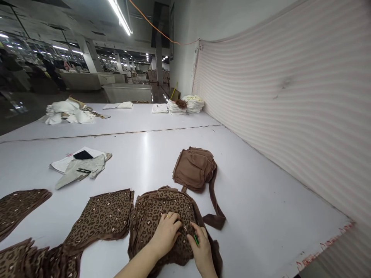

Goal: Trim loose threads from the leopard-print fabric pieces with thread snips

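Note:
A stack of brown leopard-print fabric pieces (pixel 149 216) lies in front of me at the bottom middle, with plain dark brown fabric along its right side. My left hand (pixel 166 233) rests on this stack, its fingers bent together on the top piece; the fingertips are partly hidden. Close by, at the stack's right edge, my right hand (pixel 201 247) has its thumb and index finger by the cloth. A small green tool (pixel 196 240) shows in that hand, mostly covered, so its kind is unclear. Just beyond sits a pile of plain brown fabric pieces (pixel 193 168) with a hanging brown strip (pixel 214 208).
More leopard-print pieces (pixel 104 214) lie to the left, with further stacks (pixel 17 208) near the edge. A dark phone-like object (pixel 83 155) rests on white and grey cloth (pixel 89 168). White cloth piles (pixel 69 112) stand farther back. A striped sheet (pixel 275 96) borders the right side.

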Demonstrator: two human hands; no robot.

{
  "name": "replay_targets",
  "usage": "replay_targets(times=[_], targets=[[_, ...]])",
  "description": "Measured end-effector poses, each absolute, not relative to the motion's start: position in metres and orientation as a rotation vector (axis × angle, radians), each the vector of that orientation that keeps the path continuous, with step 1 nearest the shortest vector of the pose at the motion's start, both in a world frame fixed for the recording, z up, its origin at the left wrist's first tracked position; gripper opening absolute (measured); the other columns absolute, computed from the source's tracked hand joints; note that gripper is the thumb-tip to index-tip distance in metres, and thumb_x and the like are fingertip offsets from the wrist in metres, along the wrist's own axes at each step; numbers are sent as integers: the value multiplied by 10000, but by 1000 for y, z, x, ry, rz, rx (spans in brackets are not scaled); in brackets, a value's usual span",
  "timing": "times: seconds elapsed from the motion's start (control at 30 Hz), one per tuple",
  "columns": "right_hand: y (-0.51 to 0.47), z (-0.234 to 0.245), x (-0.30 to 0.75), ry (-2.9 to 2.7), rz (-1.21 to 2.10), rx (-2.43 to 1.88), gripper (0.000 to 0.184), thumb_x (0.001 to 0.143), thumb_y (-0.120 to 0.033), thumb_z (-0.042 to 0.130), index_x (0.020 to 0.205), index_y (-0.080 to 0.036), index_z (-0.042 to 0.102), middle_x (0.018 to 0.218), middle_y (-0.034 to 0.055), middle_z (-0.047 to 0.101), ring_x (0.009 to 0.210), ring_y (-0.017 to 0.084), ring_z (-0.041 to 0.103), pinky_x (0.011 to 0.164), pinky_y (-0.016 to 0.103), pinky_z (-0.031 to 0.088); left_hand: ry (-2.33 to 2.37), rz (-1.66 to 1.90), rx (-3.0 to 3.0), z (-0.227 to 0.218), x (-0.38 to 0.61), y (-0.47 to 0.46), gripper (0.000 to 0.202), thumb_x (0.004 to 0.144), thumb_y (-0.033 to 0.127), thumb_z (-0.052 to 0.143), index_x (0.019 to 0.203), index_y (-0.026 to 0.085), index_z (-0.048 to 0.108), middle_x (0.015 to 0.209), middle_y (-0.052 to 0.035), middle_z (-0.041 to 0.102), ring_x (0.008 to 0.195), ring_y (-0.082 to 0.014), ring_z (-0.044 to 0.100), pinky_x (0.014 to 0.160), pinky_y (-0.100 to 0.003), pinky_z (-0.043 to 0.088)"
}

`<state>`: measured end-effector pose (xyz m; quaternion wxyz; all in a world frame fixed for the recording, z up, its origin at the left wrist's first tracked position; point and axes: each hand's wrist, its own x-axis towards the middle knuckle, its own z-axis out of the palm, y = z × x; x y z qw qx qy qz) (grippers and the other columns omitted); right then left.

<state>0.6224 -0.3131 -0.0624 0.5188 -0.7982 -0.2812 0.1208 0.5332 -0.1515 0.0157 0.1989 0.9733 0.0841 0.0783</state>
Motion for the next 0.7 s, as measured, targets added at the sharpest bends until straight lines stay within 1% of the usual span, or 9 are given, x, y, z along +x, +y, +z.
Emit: replay_targets(times=[0.07, 0.13, 0.2, 0.3, 0.37, 0.43, 0.57, 0.63, 0.7], targets=[[-313, -64, 620, -711, 319, -1921, 326, 839, -273, 550, 1160, -269, 609, 984, 52, 573, 915, 230, 587, 822, 332, 482, 250, 235, 2720, 10, 536, -150, 141, 808, 93, 576, 872, 218, 587, 1048, -15, 574, 991, -226, 489, 870, -434, 371], [-311, -66, 619, -708, 305, -1926, 254, 835, -247, 548, 1071, -250, 643, 934, 49, 569, 845, 223, 591, 772, 326, 489, 241, 248, 2710, 7, 537, -148, 110, 842, 113, 552, 838, 216, 591, 1024, -12, 576, 973, -213, 490, 847, -409, 374], [-308, -67, 618, -689, 273, -1912, 155, 852, -259, 537, 946, -221, 654, 893, 53, 566, 808, 222, 590, 732, 320, 492, 221, 254, 2705, 7, 536, -146, 126, 870, 130, 525, 837, 224, 603, 1018, -12, 578, 973, -205, 491, 840, -396, 373], [-305, -60, 620, -700, 218, -1898, 149, 887, -293, 514, 840, -208, 626, 845, 50, 549, 779, 219, 588, 704, 314, 493, 210, 289, 2675, 14, 532, -146, 171, 899, 138, 476, 888, 241, 612, 1020, -18, 584, 974, -200, 497, 854, -404, 372], [-306, -50, 622, -734, 165, -1912, 158, 906, -298, 496, 852, -210, 615, 854, 49, 534, 780, 214, 585, 712, 314, 495, 185, 332, 2648, 20, 529, -147, 205, 914, 131, 432, 931, 242, 603, 1037, -27, 591, 982, -199, 506, 871, -414, 374], [-308, -38, 623, -789, 108, -1934, 151, 918, -282, 477, 887, -215, 608, 916, 60, 526, 824, 213, 587, 743, 318, 498, 146, 374, 2635, 26, 527, -149, 227, 918, 118, 398, 968, 234, 587, 1073, -39, 593, 1014, -200, 508, 902, -428, 369], [-310, -19, 625, -921, 33, -1980, 153, 920, -215, 432, 945, -231, 582, 1074, 88, 510, 957, 226, 583, 804, 334, 502, 101, 428, 2643, 33, 531, -154, 261, 865, 127, 489, 1093, 236, 554, 1188, -67, 557, 1113, -236, 477, 974, -486, 332], [-310, -16, 626, -972, 15, -2011, 177, 914, -181, 406, 970, -234, 564, 1111, 95, 509, 980, 230, 585, 802, 342, 508, 122, 456, 2640, 33, 535, -155, 238, 849, 108, 497, 1030, 238, 582, 1150, -58, 571, 1102, -239, 481, 970, -485, 336], [-309, -17, 627, -1013, -9, -2038, 205, 902, -151, 382, 994, -233, 546, 1128, 100, 517, 977, 233, 595, 782, 345, 517, 152, 461, 2634, 32, 538, -156, 213, 861, 86, 467, 928, 234, 604, 1020, -37, 597, 1017, -216, 511, 940, -459, 359]])
